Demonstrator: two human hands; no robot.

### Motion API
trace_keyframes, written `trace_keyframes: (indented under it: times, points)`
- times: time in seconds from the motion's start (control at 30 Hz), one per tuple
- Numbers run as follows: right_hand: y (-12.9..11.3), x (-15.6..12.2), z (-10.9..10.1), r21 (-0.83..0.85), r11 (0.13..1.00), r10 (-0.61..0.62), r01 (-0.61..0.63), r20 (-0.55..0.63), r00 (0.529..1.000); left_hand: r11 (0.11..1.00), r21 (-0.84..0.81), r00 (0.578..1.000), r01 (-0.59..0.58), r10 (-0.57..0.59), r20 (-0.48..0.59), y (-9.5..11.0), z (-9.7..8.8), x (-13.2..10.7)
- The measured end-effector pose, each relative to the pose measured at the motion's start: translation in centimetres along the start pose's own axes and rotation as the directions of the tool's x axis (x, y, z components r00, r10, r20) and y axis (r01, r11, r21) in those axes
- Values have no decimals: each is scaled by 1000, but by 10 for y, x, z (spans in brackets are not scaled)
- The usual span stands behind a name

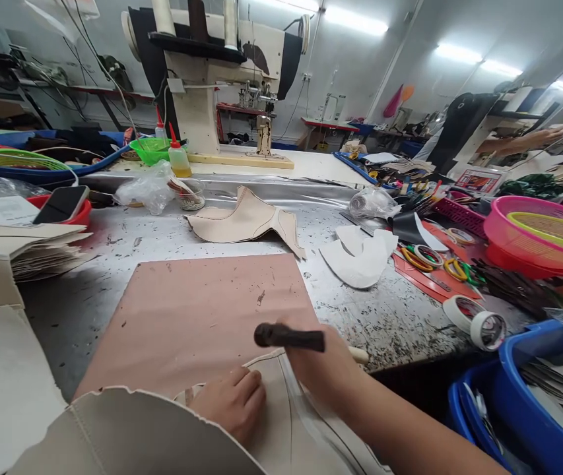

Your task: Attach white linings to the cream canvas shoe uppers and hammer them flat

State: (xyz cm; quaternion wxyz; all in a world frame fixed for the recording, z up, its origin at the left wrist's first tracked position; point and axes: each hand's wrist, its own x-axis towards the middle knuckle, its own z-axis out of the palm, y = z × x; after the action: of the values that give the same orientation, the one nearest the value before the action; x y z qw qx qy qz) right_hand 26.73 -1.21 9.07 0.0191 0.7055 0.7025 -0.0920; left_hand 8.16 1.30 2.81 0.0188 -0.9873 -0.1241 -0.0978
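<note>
Your right hand (319, 364) wraps hammer (288, 337), handle (359, 355) mostly hidden. Your left hand (234, 404) curls over beige piece (276, 412), frame-cut below; can't tell if pinching.

cream sewing machine (193, 99), pink basket (503, 221), white tape rolls (478, 330) near blue bin (523, 389)
</note>
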Motion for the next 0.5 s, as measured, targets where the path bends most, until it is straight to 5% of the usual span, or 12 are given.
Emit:
trace_keyframes:
  times: [0.13, 0.27, 0.37, 0.5]
  points:
    - [3, 0, -5, -6, 1000, -17, 18, 110, 994, 997, -32, 985, -67, 61, -163, -10, 5, -11]
    - [8, 7, -12, 9, 999, 34, -33, -87, 996, 1000, 24, 982, -10, 15, -190, -13, 8, -4]
    - [4, 15, -6, 34, 999, 13, -12, -27, 1000, 981, -45, 976, 188, -192, -107, -19, 4, 1]
    - [-4, 20, 6, 43, 999, -10, 8, 44, 999, 886, -147, 896, 439, -444, -1, -34, -2, -10]
